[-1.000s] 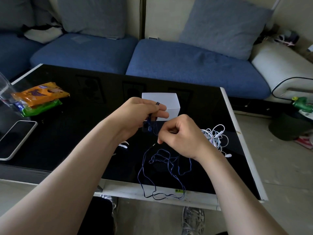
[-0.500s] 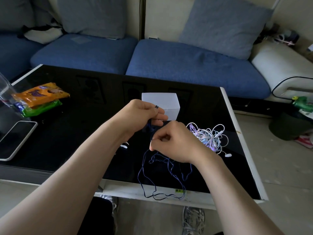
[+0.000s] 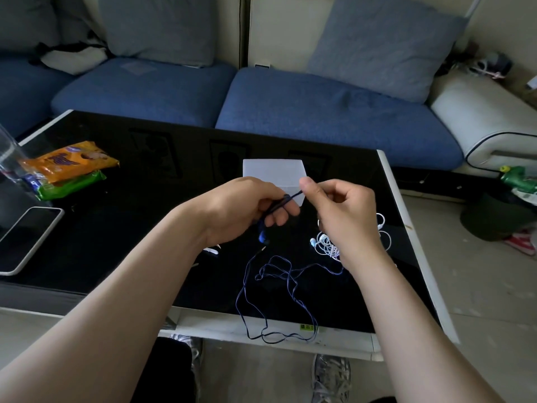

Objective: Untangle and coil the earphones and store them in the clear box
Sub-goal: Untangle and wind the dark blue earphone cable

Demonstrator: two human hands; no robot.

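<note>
The blue earphones are being coiled at frame centre: the left hand is gripping the wound turns. The right hand, risen from below the left, is pinching the cord and drawing another wrap up-right. Much cord is still trailing at lower centre and the white earphones are lying tangled right of centre, so storage in the clear box behind the hands is judged some way off.

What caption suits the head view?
Left hand and right hand hold blue earphones over black table, clear box behind, white earphones tangled.

The left hand curls round the blue cord; the right hand, just beside it, pinches the cord's end.
</note>
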